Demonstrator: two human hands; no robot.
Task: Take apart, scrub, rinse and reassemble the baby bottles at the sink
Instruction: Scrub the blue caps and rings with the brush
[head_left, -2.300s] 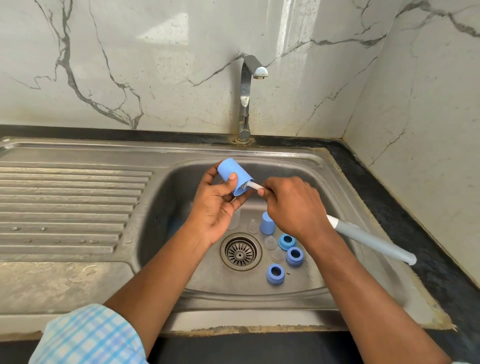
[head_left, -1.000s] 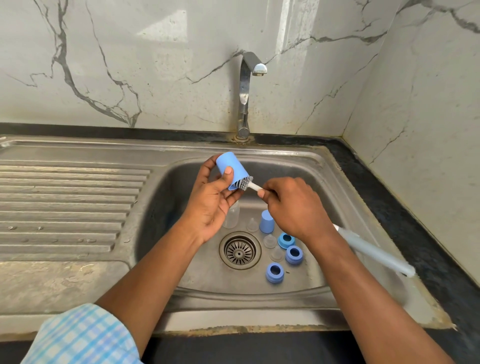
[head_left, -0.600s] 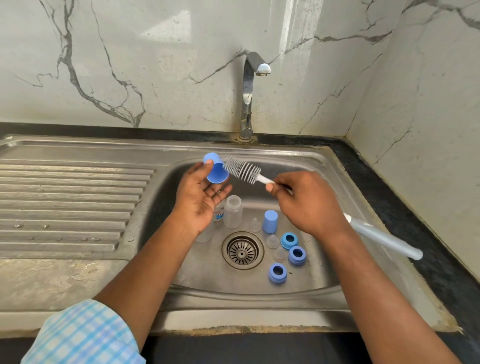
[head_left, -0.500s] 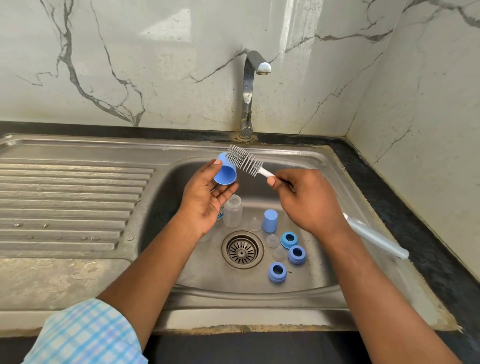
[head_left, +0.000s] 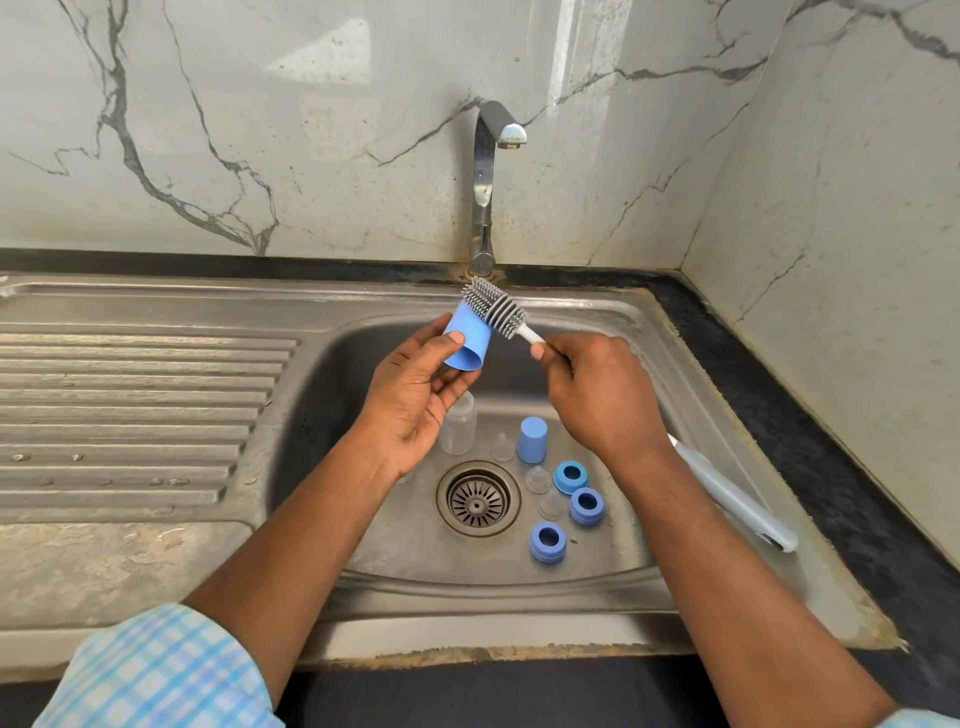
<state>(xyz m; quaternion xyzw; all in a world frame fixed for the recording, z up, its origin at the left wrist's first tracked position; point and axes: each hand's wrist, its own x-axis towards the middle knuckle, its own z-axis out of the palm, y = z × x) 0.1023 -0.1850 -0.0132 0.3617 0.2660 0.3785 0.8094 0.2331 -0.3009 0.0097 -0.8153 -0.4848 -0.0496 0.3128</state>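
My left hand (head_left: 410, 400) holds a blue bottle cap (head_left: 469, 343) over the sink basin (head_left: 322, 415), thumb on its side, its open end facing down and right. My right hand (head_left: 597, 400) grips the white stem of a bottle brush; the grey bristle head (head_left: 493, 307) lies against the cap's outer side, and the pale handle (head_left: 737, 499) sticks out behind my wrist. On the basin floor stand a clear bottle (head_left: 460, 423), another blue cap (head_left: 532, 440), three blue collar rings (head_left: 571, 477) (head_left: 587, 505) (head_left: 548, 542) and clear teats (head_left: 537, 478).
The steel tap (head_left: 488, 171) rises behind the basin with no water running. The drain strainer (head_left: 478, 500) sits mid-basin. A ribbed draining board (head_left: 130, 410) spreads to the left. A dark counter strip (head_left: 810, 431) and marble walls close in the right side and back.
The brush was inside the cap and has been pulled out. Its bristle head now runs along the cap's outside, and my left hand has turned the cap.
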